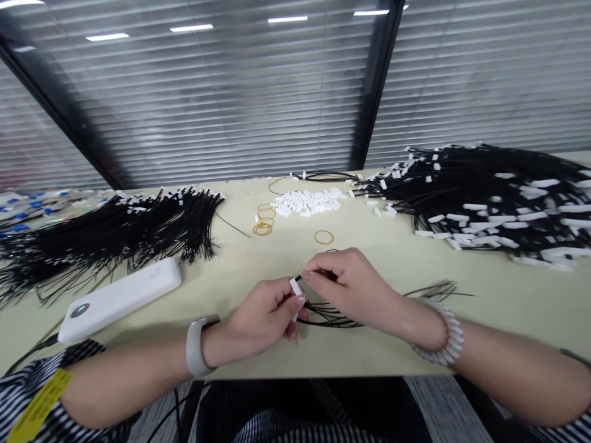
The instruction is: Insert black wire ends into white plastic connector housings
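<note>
White connector (295, 287), probably light and stiff, best held by its sides, is pinched in the left hand (261, 317), in front of the white pile (308, 202); the right hand (360, 286) pinches a black wire (298, 278).

Two hands (263, 317) (364, 292), one power bank (120, 299)

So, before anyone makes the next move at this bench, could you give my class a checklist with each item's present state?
1. Left hand grips the white connector: ok.
2. Right hand pinches a black wire by the connector's upper end: ok.
3. Wire seated fully: cannot tell; too small to see.
4. Pile of white pieces clear of both hands: ok.
5. Yellow rings all together: not ok; one ring lies apart.
</note>
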The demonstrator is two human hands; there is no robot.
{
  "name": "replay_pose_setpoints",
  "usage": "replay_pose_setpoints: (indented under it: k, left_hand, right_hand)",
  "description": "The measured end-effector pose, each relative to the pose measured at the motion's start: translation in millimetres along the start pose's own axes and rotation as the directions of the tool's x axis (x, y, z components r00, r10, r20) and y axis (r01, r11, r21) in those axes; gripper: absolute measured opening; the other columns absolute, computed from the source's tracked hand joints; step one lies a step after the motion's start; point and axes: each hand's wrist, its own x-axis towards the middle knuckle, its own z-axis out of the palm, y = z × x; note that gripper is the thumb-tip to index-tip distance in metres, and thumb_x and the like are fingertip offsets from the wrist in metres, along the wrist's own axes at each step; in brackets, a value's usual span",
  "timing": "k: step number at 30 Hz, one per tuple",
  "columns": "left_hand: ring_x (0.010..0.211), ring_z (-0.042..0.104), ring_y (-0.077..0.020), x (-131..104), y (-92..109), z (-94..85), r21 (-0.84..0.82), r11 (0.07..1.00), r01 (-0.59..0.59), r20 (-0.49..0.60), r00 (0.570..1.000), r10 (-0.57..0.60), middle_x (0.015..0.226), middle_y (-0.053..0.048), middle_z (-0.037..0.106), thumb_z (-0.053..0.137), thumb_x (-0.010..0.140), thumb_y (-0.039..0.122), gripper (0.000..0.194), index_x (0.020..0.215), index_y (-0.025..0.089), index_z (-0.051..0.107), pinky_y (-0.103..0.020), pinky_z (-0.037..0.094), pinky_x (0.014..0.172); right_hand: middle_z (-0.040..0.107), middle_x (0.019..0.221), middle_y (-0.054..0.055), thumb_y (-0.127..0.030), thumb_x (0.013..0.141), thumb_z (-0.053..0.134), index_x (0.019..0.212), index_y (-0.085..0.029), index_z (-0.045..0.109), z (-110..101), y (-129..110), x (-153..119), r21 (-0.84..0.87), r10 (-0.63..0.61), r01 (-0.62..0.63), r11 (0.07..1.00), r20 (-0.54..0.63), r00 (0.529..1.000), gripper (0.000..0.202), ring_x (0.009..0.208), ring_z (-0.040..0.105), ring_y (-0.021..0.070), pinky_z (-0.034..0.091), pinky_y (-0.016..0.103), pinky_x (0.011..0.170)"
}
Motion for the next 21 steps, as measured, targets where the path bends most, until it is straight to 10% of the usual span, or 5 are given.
replay_pose_setpoints:
  k: [11,21]
  left_hand:
    - [0.046,0.058,-0.0084,3,8,-4.2,-0.345,0.938,0.017,-0.098,0.994,-0.054,0.068,0.000,0.060,0.060,0.076,0.039,0.026,0.076,0.014,0.052,-0.023,0.050,0.050]
    - [0.048,0.056,-0.0078,5,6,-9.0,-0.532,0.847,0.012,-0.144,0.984,-0.104,0.069,0.001,0.061,0.058,0.080,0.033,0.019,0.076,0.015,0.052,-0.022,0.047,0.052]
  right_hand:
    - [0.050,0.053,-0.003,-0.044,0.084,0.045,0.063,-0.016,0.058,-62,21,19,-0.040,0.235,-0.232,0.972,0.080,0.969,0.037,0.045,0.039,0.0055,0.031,0.020,0.045]
    - [0.062,0.072,0.001,-0.034,0.082,0.047,0.073,-0.015,0.064,-70,38,23,-0.090,0.148,-0.118,0.989,0.642,0.752,0.027,0.064,0.052,0.0111,0.040,0.023,0.060]
